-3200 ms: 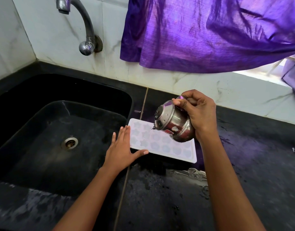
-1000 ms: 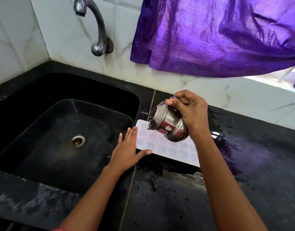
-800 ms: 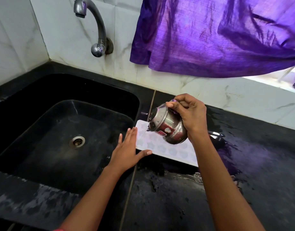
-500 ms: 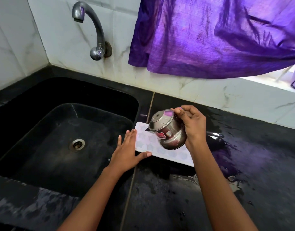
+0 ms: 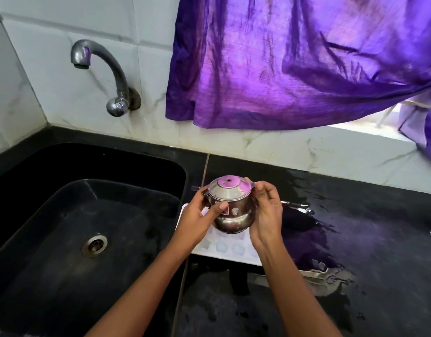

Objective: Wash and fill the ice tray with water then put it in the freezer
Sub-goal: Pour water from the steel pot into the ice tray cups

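Observation:
A white ice tray (image 5: 228,248) lies flat on the wet black counter, just right of the sink, partly hidden by my hands. Above it I hold a small lidded steel pot (image 5: 230,210) upright. My left hand (image 5: 197,222) grips its left side and my right hand (image 5: 266,215) grips its right side near the lid rim. Water shows in some of the tray's cells nearest me.
A black sink (image 5: 63,227) with a drain (image 5: 94,244) lies to the left, a steel tap (image 5: 105,74) on the tiled wall above it. A purple curtain (image 5: 294,62) hangs over the back wall. The black counter (image 5: 367,251) carries puddles of water.
The pot has gone from tilted, spout down over the tray, to upright. My left hand left the tray's edge and now holds the pot together with my right.

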